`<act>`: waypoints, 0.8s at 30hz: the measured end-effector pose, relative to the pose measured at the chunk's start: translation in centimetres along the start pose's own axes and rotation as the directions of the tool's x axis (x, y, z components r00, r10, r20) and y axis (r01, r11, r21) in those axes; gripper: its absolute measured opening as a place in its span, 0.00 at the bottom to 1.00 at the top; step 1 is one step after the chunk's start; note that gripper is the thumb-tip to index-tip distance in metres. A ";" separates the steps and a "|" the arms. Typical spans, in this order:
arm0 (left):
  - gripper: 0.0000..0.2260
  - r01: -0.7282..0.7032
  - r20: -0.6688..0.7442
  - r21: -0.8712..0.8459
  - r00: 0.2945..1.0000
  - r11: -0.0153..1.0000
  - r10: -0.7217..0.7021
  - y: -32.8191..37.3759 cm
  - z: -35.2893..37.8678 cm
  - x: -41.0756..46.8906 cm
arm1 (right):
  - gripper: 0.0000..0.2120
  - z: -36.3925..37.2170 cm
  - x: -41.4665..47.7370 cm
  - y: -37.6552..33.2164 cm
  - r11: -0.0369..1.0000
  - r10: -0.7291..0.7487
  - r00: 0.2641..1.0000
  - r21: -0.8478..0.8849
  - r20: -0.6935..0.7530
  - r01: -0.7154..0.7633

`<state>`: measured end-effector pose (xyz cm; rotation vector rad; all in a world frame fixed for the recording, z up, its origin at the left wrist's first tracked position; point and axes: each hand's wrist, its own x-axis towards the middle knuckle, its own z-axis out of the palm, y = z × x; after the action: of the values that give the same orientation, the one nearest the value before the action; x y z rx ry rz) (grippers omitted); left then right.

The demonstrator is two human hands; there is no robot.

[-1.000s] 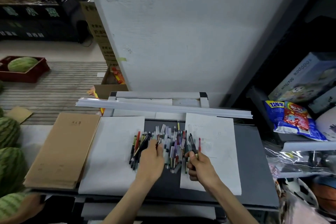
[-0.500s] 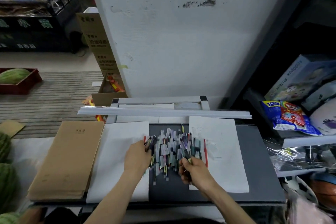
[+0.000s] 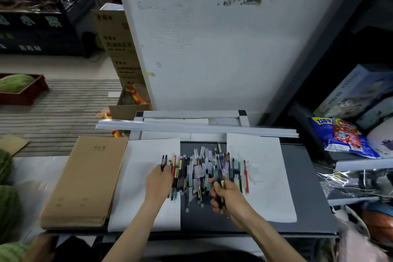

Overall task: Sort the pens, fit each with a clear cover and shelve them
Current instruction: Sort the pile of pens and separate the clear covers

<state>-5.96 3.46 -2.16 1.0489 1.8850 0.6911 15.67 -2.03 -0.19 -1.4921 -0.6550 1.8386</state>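
Item: pens (image 3: 202,173), mixed colours, in one loose heap on the dark bench (image 3: 308,187). The heap lies between a left white sheet (image 3: 140,187) and a right white sheet (image 3: 270,176) and spills onto the inner edge of each. Pale, translucent short pieces run through the heap, too blurred to say whether they are covers or caps, or whether any pen wears one. Left hand (image 3: 158,179): at the heap's left edge, over the left sheet, fingers (image 3: 164,169) bent down onto two dark pens (image 3: 164,160); whether they pinch the pair or merely press it, I cannot tell. Right hand (image 3: 228,195): at the heap's near right corner, clenched round a handful of pens (image 3: 220,178), dark barrels with a yellowish one among them. One red pen (image 3: 246,176) lies apart on the right sheet, just beside the heap. Also present: brown paper stack (image 3: 85,181) left of the sheets, long white strips (image 3: 191,128) across the back, shelving (image 3: 350,100) at right holding boxed and bagged goods, no pens seen on it. Progress, as I judge it: sorting barely begun, a few pens drawn out to either side, the bulk unsorted; covering and shelving not yet started.
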 end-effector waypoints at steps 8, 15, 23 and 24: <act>0.11 0.188 0.086 -0.159 0.981 0.969 -0.176 -1.7 -2.5 0.4 | 0.22 1.2 0.4 0.8 0.999 0.044 0.995 -0.016 0.094 -0.043; 0.12 0.123 0.104 -0.017 0.987 0.992 -0.120 -3.2 -3.6 1.4 | 0.16 1.8 0.4 1.2 0.999 0.032 0.997 -0.039 0.073 -0.029; 0.08 0.023 0.133 0.194 0.990 0.981 -0.050 -3.7 -3.8 1.7 | 0.13 2.6 0.5 2.0 0.999 0.038 0.995 0.007 0.088 -0.039; 0.07 0.008 0.137 0.223 0.990 0.975 -0.039 -3.6 -3.7 1.5 | 0.13 2.6 0.6 2.0 0.999 0.047 0.996 0.006 0.079 -0.048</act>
<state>-11.08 2.76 -3.72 1.1813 1.8782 0.3870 12.67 -2.85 -1.48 -1.4476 -0.6534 1.9420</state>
